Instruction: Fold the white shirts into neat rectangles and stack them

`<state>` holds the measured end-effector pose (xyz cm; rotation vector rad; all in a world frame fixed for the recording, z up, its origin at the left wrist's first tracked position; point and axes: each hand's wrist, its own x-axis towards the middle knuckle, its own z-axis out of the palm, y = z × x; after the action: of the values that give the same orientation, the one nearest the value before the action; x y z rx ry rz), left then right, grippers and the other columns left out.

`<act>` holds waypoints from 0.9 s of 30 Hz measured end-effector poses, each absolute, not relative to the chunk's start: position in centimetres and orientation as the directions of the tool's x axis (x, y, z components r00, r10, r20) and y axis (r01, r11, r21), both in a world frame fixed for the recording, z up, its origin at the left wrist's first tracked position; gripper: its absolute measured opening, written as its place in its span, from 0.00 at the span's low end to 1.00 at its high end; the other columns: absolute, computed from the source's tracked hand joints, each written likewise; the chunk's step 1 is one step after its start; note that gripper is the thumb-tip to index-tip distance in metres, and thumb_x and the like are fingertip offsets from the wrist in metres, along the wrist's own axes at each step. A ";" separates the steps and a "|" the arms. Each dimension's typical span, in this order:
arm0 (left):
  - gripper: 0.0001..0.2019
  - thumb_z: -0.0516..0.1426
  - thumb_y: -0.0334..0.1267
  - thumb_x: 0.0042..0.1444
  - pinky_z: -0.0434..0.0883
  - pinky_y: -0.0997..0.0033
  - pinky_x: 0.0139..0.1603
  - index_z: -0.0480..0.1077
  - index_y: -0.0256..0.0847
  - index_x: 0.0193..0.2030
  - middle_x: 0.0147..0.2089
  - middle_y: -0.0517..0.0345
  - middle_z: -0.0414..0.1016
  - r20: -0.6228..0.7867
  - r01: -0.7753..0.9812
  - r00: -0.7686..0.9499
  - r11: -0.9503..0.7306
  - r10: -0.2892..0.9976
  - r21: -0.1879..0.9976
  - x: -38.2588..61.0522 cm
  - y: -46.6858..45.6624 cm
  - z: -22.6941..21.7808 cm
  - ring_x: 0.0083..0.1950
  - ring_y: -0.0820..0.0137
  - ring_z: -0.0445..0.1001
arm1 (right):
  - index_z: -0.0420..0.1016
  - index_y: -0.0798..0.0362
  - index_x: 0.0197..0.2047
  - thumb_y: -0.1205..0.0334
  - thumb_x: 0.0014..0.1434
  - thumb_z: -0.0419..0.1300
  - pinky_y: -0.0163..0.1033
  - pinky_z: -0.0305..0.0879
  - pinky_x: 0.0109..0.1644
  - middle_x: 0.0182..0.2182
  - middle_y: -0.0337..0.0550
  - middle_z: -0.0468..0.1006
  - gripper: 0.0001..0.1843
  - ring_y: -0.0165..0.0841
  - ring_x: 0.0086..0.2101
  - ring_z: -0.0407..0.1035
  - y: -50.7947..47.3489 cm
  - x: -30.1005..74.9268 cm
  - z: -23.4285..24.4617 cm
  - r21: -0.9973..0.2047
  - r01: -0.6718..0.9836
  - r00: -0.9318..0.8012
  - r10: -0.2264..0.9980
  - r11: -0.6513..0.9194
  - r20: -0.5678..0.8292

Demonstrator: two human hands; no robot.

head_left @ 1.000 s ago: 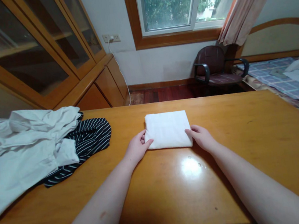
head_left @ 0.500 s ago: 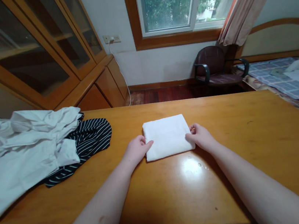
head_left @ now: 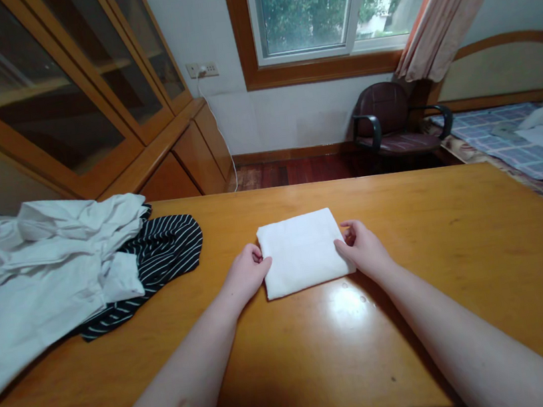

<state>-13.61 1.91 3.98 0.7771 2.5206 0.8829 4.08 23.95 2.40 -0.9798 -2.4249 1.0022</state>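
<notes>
A white cloth, folded into a neat flat rectangle, lies on the wooden table in front of me, turned slightly askew. My left hand is at its left edge, thumb resting on the top near the rim and fingers curled in at the side. On the opposite edge, my right hand has its thumb on the cloth and the index finger bent along the side. Its other fingertips are partly hidden.
A heap of white clothing lies at the table's left, over a black-and-white striped garment. Behind the table are a glass-door cabinet, an armchair and a bed.
The folded white cloth has turned slightly, its near left corner shifting toward me. My left thumb has drawn back a little toward the edge, and the right index finger has lifted somewhat.
</notes>
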 end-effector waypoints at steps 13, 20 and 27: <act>0.33 0.54 0.55 0.55 0.43 0.48 0.68 0.54 0.52 0.67 0.72 0.54 0.46 0.008 0.932 -0.275 0.265 0.961 0.246 -9.6 4.0 3.4 0.71 0.55 0.42 | 0.50 0.60 0.68 0.42 0.61 0.46 0.57 0.38 0.66 0.66 0.55 0.50 0.39 0.43 0.66 0.42 20.0 2.8 2.5 -0.246 0.211 -0.968 0.237 0.946 0.081; 0.40 0.54 0.62 0.51 0.48 0.49 0.66 0.50 0.54 0.68 0.73 0.50 0.38 -0.093 0.828 -0.483 0.488 0.871 0.276 -10.3 4.1 3.7 0.72 0.50 0.38 | 0.53 0.66 0.66 0.41 0.58 0.48 0.55 0.40 0.65 0.65 0.63 0.51 0.43 0.48 0.64 0.45 19.8 2.0 3.2 -0.170 0.353 -0.932 0.361 0.920 0.021; 0.17 0.49 0.47 0.60 0.61 0.48 0.55 0.72 0.43 0.49 0.49 0.42 0.73 0.013 0.805 -0.561 0.542 0.827 0.243 -11.0 7.1 4.8 0.55 0.51 0.68 | 0.72 0.63 0.45 0.61 0.61 0.47 0.50 0.55 0.57 0.42 0.64 0.77 0.18 0.47 0.46 0.70 19.1 -1.4 4.6 -0.152 0.518 -0.842 0.534 0.842 0.084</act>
<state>-10.98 7.06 4.80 1.4160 2.6666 0.3375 -1.40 19.14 4.60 -0.8305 -2.8963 0.1871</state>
